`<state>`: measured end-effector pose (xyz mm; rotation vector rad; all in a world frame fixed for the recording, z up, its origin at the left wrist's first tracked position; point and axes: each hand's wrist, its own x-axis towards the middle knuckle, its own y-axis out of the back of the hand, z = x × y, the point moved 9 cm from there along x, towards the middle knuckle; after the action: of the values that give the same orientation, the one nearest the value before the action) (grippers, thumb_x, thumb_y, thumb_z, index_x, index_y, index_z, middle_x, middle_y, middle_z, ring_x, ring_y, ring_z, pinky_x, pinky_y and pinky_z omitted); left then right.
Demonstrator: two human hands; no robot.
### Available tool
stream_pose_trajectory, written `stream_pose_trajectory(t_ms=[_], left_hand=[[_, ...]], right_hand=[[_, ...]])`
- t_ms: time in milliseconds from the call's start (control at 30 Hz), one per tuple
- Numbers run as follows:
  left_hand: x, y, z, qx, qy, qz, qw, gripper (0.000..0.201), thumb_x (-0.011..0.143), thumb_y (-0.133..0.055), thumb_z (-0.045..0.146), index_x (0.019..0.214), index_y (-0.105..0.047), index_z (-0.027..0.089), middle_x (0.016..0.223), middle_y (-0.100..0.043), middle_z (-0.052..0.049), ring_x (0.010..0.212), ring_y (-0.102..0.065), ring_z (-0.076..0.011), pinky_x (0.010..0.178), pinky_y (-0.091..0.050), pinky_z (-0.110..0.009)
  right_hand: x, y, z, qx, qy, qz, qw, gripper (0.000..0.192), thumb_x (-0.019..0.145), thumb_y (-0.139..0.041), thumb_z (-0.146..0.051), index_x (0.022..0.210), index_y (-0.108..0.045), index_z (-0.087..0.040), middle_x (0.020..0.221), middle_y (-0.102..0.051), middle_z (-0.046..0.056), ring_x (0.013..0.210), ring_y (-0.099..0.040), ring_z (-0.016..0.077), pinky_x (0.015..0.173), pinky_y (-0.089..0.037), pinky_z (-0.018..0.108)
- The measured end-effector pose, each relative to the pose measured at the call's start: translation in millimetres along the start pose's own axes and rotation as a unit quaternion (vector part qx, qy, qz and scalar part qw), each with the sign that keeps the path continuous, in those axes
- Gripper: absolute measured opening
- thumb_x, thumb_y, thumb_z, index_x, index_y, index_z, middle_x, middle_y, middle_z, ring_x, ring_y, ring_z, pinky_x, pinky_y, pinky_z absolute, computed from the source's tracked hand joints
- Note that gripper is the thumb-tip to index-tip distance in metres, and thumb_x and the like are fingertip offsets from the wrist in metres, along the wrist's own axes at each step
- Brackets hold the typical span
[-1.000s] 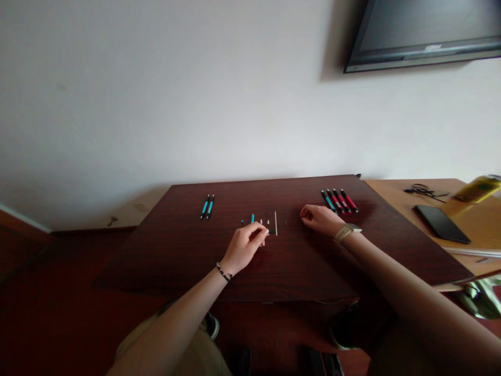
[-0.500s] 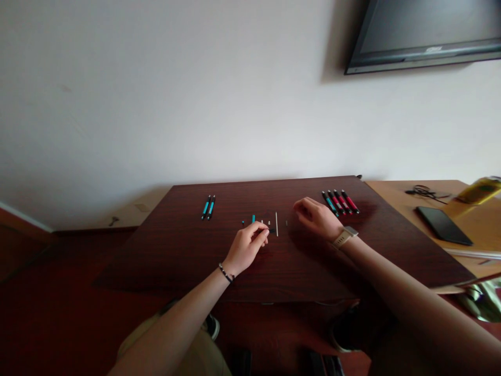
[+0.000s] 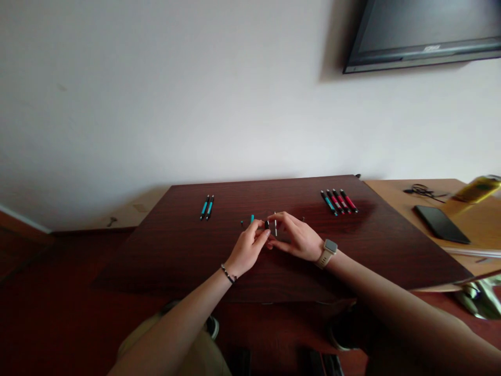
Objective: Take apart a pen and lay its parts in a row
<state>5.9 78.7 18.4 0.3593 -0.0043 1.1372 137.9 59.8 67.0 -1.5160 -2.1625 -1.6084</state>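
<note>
Pen assembly, partway through.
I see my left hand [image 3: 246,249] and right hand [image 3: 298,239] with fingers pinched on a small black pen part [image 3: 266,225] mid dark wooden table [image 3: 176,250]; two turquoise pens [image 3: 207,207] lie apart at the left, five more pens [image 3: 338,201] at the right.

No text, label or number can be read anywhere. The wall-mounted screen [image 3: 426,31] carries a small pale mark on its lower bezel, likely a brand, but it is too blurred to make out. The pens [image 3: 338,201] on the desk [image 3: 176,250] and the yellow bottle [image 3: 477,189] show no legible lettering.
</note>
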Motion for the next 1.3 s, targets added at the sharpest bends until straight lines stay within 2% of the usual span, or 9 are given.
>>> stream_pose_trajectory(t_ms=[100, 267, 467, 567, 667, 833, 933, 1300], left_hand=[[0, -3.4, -1, -0.002, -0.002, -0.005, 1.000, 0.024, 0.105, -0.054, 0.043, 0.115, -0.053, 0.021, 0.089, -0.073, -0.001, 0.079, -0.074, -0.0176, 0.076, -0.056, -0.030], [-1, -7.2, 1, -0.002, 0.000, -0.018, 1.000, 0.025, 0.104, -0.055, 0.043, 0.115, -0.053, 0.022, 0.087, -0.073, 0.000, 0.079, -0.074, -0.0188, 0.078, -0.057, -0.033], [-2, -9.9, 3, -0.010, 0.006, -0.031, 0.999, 0.029, 0.104, -0.055, 0.046, 0.117, -0.055, 0.021, 0.084, -0.073, 0.000, 0.077, -0.073, -0.0182, 0.075, -0.055, -0.031], [-4, -11.3, 7, -0.022, -0.003, -0.046, 0.999, 0.030, 0.105, -0.052, 0.047, 0.116, -0.055, 0.019, 0.089, -0.075, -0.004, 0.077, -0.072, -0.0174, 0.077, -0.055, -0.031], [-6, -10.6, 10, -0.014, -0.018, -0.054, 0.998, 0.029, 0.106, -0.050, 0.046, 0.115, -0.057, 0.019, 0.089, -0.074, -0.005, 0.078, -0.071, -0.0167, 0.080, -0.055, -0.032], [-7, -8.6, 10, -0.006, -0.019, -0.050, 0.999, 0.029, 0.106, -0.050, 0.046, 0.114, -0.058, 0.019, 0.088, -0.073, -0.004, 0.078, -0.069, -0.0167, 0.080, -0.055, -0.032], [-7, -9.2, 9, -0.006, -0.017, -0.050, 0.999, 0.029, 0.106, -0.050, 0.046, 0.115, -0.058, 0.019, 0.088, -0.073, -0.005, 0.078, -0.069, -0.0170, 0.079, -0.055, -0.032], [-7, -8.4, 12, -0.009, -0.021, -0.049, 0.999, 0.030, 0.106, -0.050, 0.046, 0.115, -0.059, 0.019, 0.087, -0.072, -0.004, 0.077, -0.070, -0.0166, 0.079, -0.055, -0.032]], right_hand=[[1, 2, 0, 0.002, -0.007, 0.016, 1.000, 0.049, 0.097, -0.069, -0.043, 0.139, -0.049, -0.027, 0.126, -0.063, 0.012, 0.113, -0.064, 0.0272, 0.097, -0.058, 0.044], [1, 0, -2, 0.011, 0.001, 0.004, 1.000, 0.046, 0.096, -0.071, -0.043, 0.135, -0.052, -0.029, 0.128, -0.063, 0.011, 0.116, -0.064, 0.0280, 0.098, -0.058, 0.045], [2, 5, 1, 0.001, 0.002, 0.006, 1.000, 0.043, 0.096, -0.070, -0.044, 0.133, -0.054, -0.030, 0.129, -0.063, 0.011, 0.119, -0.063, 0.0285, 0.101, -0.057, 0.047], [2, 16, 16, -0.025, -0.004, 0.017, 1.000, 0.043, 0.094, -0.072, -0.045, 0.131, -0.056, -0.029, 0.131, -0.062, 0.012, 0.123, -0.060, 0.0300, 0.104, -0.055, 0.049], [-1, 27, 45, -0.061, -0.031, 0.027, 0.997, 0.043, 0.090, -0.076, -0.048, 0.124, -0.061, -0.026, 0.133, -0.060, 0.013, 0.126, -0.057, 0.0323, 0.110, -0.049, 0.054], [-18, 26, 100, -0.115, -0.099, -0.043, 0.987, 0.038, 0.086, -0.078, -0.051, 0.111, -0.067, -0.025, 0.145, -0.053, 0.013, 0.137, -0.047, 0.0364, 0.116, -0.042, 0.059], [-28, 25, 120, -0.135, -0.133, -0.067, 0.980, 0.039, 0.083, -0.080, -0.053, 0.109, -0.069, -0.026, 0.148, -0.051, 0.014, 0.140, -0.044, 0.0376, 0.118, -0.039, 0.062], [-28, 25, 127, -0.133, -0.128, -0.071, 0.980, 0.045, 0.084, -0.078, -0.054, 0.118, -0.069, -0.026, 0.142, -0.057, 0.013, 0.136, -0.049, 0.0357, 0.117, -0.042, 0.058]])
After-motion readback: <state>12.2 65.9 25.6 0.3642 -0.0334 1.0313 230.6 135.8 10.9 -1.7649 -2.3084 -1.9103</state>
